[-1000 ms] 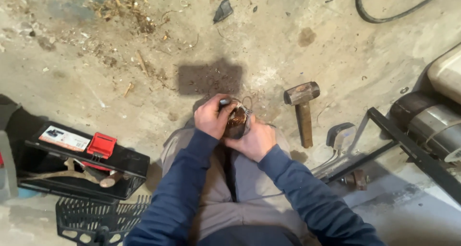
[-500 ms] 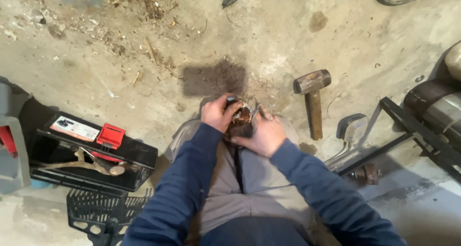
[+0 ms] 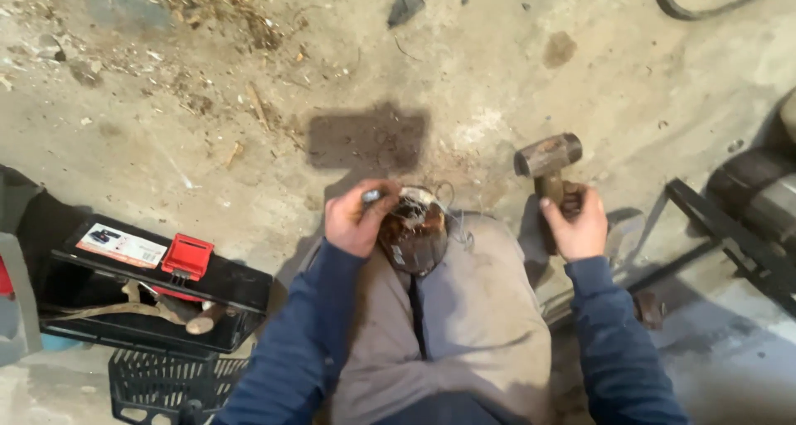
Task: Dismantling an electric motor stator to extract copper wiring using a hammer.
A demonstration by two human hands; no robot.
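The right hand (image 3: 578, 223) has left the rusty wire-wound part (image 3: 412, 228), which stays on the knees under the left hand (image 3: 355, 218), its grip clamped on it, and now closes around the hammer (image 3: 548, 166) handle on the floor to the right.

Change from the earlier views: my right hand (image 3: 575, 223) has left the rusty wire-wound part (image 3: 413, 230), which both hands gripped before, and now closes around the wooden handle of the hammer (image 3: 548, 161) lying to the right of that part. My left hand (image 3: 355, 219) alone now steadies the part, on its left side, over my knees.
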